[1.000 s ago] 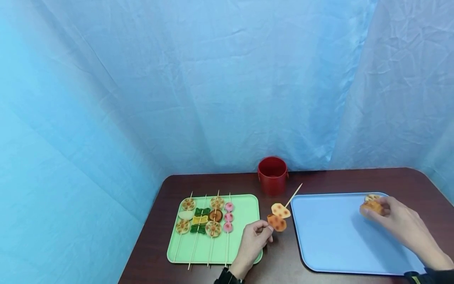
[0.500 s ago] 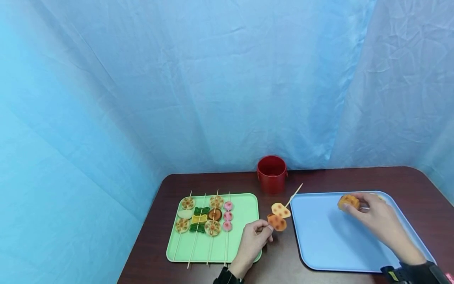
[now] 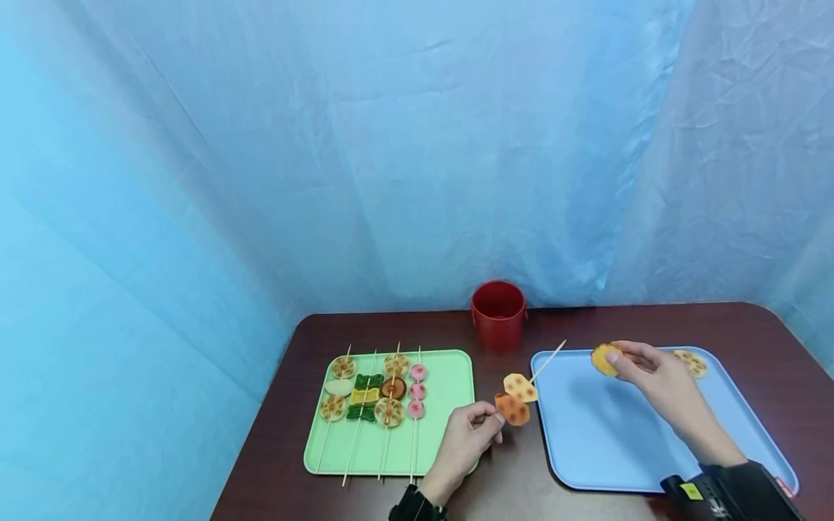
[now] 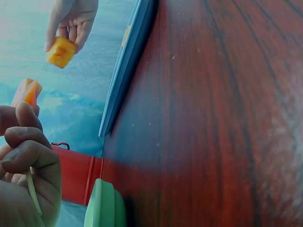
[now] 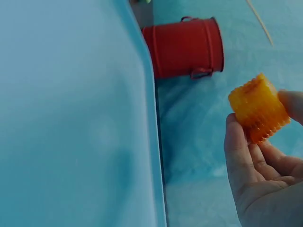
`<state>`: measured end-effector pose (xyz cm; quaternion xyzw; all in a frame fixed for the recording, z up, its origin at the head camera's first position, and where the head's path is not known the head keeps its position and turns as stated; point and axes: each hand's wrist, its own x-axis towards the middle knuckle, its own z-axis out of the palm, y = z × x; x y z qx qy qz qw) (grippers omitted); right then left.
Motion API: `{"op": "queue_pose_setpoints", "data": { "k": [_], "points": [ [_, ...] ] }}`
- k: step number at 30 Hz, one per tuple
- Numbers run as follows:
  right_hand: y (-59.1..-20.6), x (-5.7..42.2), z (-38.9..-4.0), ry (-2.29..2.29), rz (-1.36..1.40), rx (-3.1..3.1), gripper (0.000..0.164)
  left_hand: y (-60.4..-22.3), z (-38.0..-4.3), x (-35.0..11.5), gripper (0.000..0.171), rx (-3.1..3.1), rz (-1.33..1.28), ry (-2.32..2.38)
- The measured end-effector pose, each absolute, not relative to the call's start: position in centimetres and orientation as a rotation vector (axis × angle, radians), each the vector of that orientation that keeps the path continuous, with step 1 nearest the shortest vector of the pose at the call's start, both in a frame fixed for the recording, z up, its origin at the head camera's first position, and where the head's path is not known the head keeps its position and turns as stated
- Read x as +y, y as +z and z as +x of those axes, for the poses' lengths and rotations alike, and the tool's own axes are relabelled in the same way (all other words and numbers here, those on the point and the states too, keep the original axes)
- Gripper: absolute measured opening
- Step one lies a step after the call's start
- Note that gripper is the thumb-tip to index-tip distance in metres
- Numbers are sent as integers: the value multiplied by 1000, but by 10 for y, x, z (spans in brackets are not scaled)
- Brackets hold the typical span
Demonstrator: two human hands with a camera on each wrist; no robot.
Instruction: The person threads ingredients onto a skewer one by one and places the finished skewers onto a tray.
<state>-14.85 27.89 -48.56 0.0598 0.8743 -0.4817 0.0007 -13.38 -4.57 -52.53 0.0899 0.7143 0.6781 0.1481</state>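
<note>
My left hand (image 3: 465, 441) grips a wooden skewer (image 3: 549, 360) between thumb and fingers, near the gap between the two trays. On that skewer sit a spotted orange piece (image 3: 512, 409) and a pale yellow spotted piece (image 3: 520, 387); its bare tip points up and right. My right hand (image 3: 671, 394) pinches a yellow piece of corn (image 5: 259, 108) above the blue tray (image 3: 625, 449). The ridged kernels show in the right wrist view. A gap separates the corn from the skewer's tip. A lotus root slice (image 3: 691, 363) lies at the blue tray's far right.
A green tray (image 3: 449, 376) on the left bears several loaded skewers, among them one with pink balls (image 3: 417, 391). A red bucket (image 3: 499, 318) stands at the table's back edge, before a blue curtain (image 3: 417, 145). The table (image 3: 260, 463) is dark wood.
My right hand has carried the corn leftward from the blue tray's far right corner, uncovering the lotus root slice. The left hand and its skewer have hardly moved.
</note>
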Motion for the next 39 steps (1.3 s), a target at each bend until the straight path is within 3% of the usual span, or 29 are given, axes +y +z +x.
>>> {"op": "queue_pose_setpoints", "data": {
  "k": [7, 14, 28, 39],
  "points": [
    [-481, 269, -154, -1774, 273, 2473, 88, -526, -133, -48, 27, 2027, 324, 1924],
    [-479, 262, -162, -2049, 266, 2196, 89, -526, -130, -49, 27, 2026, 379, 1909],
    [-476, 259, -161, -2165, 252, 2044, 85, -528, -130, -48, 25, 2014, 393, 1903],
    [-476, 248, -160, -1986, 223, 2253, 76, -529, -130, -46, 25, 2017, 377, 1898]
  ]
}}
